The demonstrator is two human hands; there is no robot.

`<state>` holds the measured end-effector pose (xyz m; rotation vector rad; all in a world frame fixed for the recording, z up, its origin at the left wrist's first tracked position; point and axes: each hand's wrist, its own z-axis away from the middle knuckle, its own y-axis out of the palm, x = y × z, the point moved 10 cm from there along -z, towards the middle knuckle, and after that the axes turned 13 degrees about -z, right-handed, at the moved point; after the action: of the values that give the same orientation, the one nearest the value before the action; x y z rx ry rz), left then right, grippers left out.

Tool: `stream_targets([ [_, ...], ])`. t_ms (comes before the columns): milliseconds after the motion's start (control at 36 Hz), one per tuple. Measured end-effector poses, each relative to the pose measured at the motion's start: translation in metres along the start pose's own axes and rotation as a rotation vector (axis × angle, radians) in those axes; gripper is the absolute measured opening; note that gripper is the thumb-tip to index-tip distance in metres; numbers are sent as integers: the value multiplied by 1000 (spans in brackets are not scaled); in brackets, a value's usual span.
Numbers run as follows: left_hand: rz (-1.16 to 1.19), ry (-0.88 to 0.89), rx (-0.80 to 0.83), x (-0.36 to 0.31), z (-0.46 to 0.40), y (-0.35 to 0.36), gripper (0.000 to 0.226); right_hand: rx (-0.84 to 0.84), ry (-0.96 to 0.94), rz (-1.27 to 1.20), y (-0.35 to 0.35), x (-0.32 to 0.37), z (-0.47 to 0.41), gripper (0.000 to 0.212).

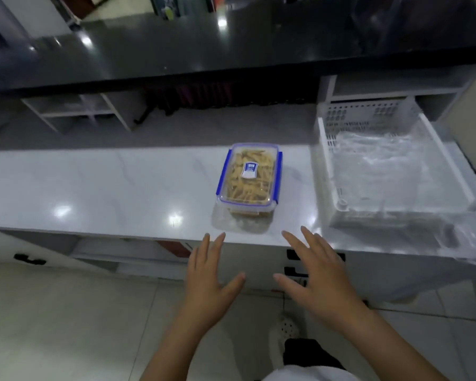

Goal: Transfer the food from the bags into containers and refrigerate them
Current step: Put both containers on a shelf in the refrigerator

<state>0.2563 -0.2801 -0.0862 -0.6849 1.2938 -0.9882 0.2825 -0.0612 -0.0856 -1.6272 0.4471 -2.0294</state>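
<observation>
Nearest the lens, the left hand [208,281] and the right hand [318,276] are seen spread flat with fingers splayed, nothing held in either, poised just short of the counter's [94,188] front edge. The lidded container [249,178], packed with yellowish food and clipped shut in blue, is set straight ahead on the white top, just beyond the fingertips and centred between the two, its long axis running away from the person, so neither hand is clearly favoured. A two-sided grasp along the long walls looks called for, while the white basket [333,160] with crumpled clear plastic is left off to the right.
</observation>
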Motion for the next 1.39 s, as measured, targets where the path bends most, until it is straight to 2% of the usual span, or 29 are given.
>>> stream_targets([
  [139,-5,-30,-45,11,-58,-27,90,35,7,29,1,11,-67,83],
  [278,29,16,22,9,-106,-32,90,9,44,-18,-4,24,-118,90],
  [389,153,59,146,6,-146,-29,87,-112,86,-395,-12,23,-151,72],
  [444,288,52,220,6,-166,-28,82,-167,119,-513,-13,21,-162,67],
  [556,622,-76,381,17,-202,-18,66,-339,268,-754,-19,5,-170,57],
  [611,717,-128,470,21,-215,-9,64,-426,364,-857,-20,-3,-169,64],
  [667,750,-111,570,21,-224,-1,61,-476,443,-926,-17,-8,-169,66],
  [778,743,-56,709,20,-235,7,50,-544,538,-916,-12,-13,-165,50],
  [889,702,-11,758,23,-237,12,48,-638,522,-964,-1,-7,-146,47],
  [1056,604,101,827,16,-211,7,65,-800,468,-1102,35,-3,-86,44],
  [1194,490,253,936,-5,-153,10,68,-1026,414,-1245,68,1,4,40],
  [1389,402,516,1177,-54,-53,45,73,-1358,436,-1236,99,3,147,43],
])
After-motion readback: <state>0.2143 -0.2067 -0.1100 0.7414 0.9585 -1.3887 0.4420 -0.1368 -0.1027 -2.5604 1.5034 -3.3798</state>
